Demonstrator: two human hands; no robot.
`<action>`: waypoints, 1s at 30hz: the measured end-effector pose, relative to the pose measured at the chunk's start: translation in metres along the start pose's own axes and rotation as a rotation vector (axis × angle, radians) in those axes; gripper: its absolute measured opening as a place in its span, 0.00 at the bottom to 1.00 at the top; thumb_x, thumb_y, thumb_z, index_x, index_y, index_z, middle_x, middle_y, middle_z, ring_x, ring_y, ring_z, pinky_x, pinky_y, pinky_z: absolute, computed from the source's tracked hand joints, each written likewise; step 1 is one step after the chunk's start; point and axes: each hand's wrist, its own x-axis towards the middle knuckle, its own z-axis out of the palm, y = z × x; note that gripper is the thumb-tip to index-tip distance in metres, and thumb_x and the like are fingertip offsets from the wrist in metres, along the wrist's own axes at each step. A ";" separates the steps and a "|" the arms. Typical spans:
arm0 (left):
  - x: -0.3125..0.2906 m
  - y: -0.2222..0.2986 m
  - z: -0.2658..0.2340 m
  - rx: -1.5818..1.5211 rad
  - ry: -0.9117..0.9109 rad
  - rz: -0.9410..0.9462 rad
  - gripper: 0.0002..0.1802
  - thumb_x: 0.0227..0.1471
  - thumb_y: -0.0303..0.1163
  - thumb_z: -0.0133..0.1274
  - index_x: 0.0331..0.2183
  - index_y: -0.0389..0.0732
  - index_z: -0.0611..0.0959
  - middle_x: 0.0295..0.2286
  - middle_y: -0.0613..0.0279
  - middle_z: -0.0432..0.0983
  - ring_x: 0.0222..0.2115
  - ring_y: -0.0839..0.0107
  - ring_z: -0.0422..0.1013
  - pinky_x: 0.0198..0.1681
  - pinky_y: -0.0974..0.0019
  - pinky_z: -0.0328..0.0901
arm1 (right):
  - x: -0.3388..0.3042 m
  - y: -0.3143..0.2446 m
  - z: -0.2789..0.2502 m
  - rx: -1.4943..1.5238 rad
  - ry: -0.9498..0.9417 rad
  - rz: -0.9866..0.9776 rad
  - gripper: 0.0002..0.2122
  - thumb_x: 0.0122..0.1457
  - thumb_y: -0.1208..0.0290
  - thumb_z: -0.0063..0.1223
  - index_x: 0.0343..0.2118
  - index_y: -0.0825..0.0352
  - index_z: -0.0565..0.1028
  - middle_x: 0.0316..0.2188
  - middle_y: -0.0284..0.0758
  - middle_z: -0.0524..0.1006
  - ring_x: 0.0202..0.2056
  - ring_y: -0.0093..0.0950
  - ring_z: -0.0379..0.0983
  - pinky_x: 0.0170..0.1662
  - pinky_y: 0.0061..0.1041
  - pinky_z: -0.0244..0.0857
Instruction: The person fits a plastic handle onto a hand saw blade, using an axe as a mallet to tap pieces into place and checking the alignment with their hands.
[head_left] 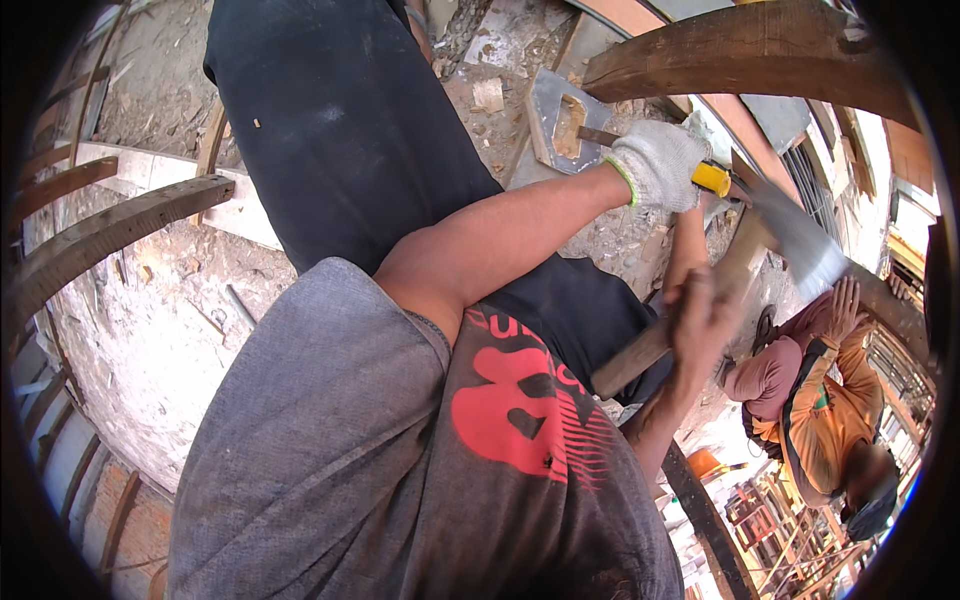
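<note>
My left hand (660,163), in a white knitted glove, is closed around a tool with a yellow handle end (711,179). A narrow metal strip (598,136) comes out on the glove's other side, so it looks like a chisel. My bare right hand (698,318), smeared by motion, is wrapped round the wooden handle of an axe (640,358). Its blurred grey head (800,240) is close to the yellow end; whether they touch I cannot tell. Beyond the glove lies a grey, saw-like handle (545,118) with an opening. A bare limb below the glove is partly hidden.
A person in an orange jacket (835,420) crouches at the right, hands near a curved timber. A thick curved beam (750,55) crosses the top right. Another timber (120,225) juts in from the left. Debris and wood chips lie on the dusty floor (150,350).
</note>
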 end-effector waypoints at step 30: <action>-0.018 0.003 0.006 0.073 0.046 0.206 0.19 0.35 0.45 0.64 0.29 0.42 0.86 0.29 0.51 0.81 0.31 0.53 0.79 0.36 0.51 0.72 | 0.000 -0.068 -0.064 0.338 0.270 -0.272 0.14 0.62 0.75 0.54 0.46 0.73 0.64 0.24 0.39 0.72 0.20 0.22 0.67 0.23 0.20 0.64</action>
